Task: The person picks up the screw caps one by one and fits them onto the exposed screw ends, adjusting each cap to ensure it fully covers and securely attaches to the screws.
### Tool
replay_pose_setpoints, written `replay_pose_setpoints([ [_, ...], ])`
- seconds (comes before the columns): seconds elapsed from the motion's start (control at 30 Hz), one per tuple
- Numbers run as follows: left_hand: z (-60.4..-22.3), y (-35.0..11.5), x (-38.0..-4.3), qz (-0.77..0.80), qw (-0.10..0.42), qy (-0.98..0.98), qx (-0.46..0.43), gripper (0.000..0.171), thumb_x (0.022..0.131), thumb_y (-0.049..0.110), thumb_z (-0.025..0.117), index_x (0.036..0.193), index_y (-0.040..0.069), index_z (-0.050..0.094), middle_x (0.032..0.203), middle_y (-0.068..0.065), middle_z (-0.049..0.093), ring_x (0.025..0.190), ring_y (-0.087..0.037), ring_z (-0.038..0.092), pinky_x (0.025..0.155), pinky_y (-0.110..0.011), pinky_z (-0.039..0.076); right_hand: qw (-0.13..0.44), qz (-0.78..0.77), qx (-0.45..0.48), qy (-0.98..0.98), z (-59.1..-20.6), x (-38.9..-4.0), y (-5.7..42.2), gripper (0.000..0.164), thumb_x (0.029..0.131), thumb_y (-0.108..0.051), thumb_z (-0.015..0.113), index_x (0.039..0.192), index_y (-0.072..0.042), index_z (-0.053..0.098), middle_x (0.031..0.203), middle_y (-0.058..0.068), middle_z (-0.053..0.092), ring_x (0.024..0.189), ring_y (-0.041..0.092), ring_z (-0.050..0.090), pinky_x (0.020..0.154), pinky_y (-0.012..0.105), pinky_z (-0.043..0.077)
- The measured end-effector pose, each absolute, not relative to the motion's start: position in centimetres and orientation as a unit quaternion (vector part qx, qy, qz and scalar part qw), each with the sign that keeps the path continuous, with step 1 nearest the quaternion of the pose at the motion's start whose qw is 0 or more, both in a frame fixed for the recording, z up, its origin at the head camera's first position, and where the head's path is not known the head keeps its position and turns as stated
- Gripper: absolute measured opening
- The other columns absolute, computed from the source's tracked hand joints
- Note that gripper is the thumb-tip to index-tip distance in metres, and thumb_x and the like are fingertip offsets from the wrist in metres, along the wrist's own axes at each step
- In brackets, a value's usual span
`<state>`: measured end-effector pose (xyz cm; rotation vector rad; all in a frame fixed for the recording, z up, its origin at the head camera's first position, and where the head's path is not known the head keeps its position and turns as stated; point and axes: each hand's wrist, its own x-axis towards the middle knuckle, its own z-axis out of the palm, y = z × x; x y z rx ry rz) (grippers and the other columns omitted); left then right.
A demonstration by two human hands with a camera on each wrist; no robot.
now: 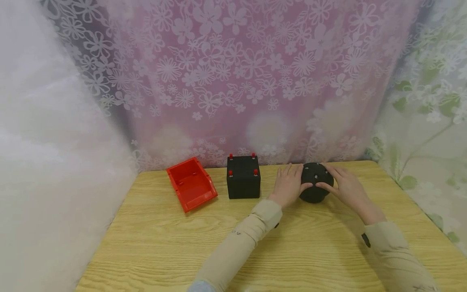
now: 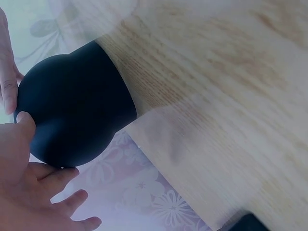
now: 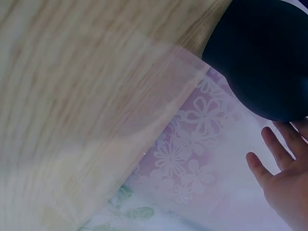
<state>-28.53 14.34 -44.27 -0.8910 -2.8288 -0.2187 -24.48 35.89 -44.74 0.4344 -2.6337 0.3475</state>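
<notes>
A black rounded thing [image 1: 314, 194] with several small metal studs on its domed top stands at the back right of the table. My left hand [image 1: 288, 185] holds it from the left, thumb at the front and fingers behind. From the other side my right hand [image 1: 347, 192] grips it the same way, and the two thumbs nearly meet. The left wrist view shows a bulging black body [image 2: 79, 103] that narrows to a flat base by the wood. In the right wrist view, fingertips of the right hand [image 3: 288, 175] touch the bulge's edge.
A black box [image 1: 243, 184] with red knobs on its top corners stands left of the hands. Farther left lies a tilted red plastic bin [image 1: 193, 188]. The wooden table [image 1: 175, 251] ends at a flowered curtain [image 1: 219, 81] behind these things.
</notes>
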Motion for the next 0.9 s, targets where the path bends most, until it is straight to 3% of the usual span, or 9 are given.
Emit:
replay_pose_setpoints([
  [0.37, -44.3, 13.4, -27.2, -0.083, 0.084, -0.949, -0.293, 0.075, 0.101, 0.062, 0.035, 0.16, 0.017, 0.03, 0.159, 0.005, 0.041, 0.152, -0.021, 0.029, 0.121, -0.048, 0.029, 0.24, 0.136, 0.166, -0.947, -45.0, -23.6, 35.0, 0.076, 0.086, -0.04, 0.078, 0.143, 0.002, 0.052, 0.127, 0.03, 0.06, 0.117, 0.053, 0.053, 0.098, 0.068, 0.041],
  [0.9, -44.5, 12.3, -25.7, -0.083, 0.084, -0.95, -0.288, 0.075, 0.101, 0.062, 0.036, 0.161, 0.018, 0.029, 0.161, 0.005, 0.037, 0.151, -0.022, 0.031, 0.121, -0.049, 0.029, 0.262, 0.139, 0.188, -0.936, -45.3, -22.1, 33.9, 0.078, 0.084, -0.035, 0.081, 0.148, -0.004, 0.049, 0.126, 0.029, 0.061, 0.114, 0.052, 0.056, 0.093, 0.068, 0.045],
])
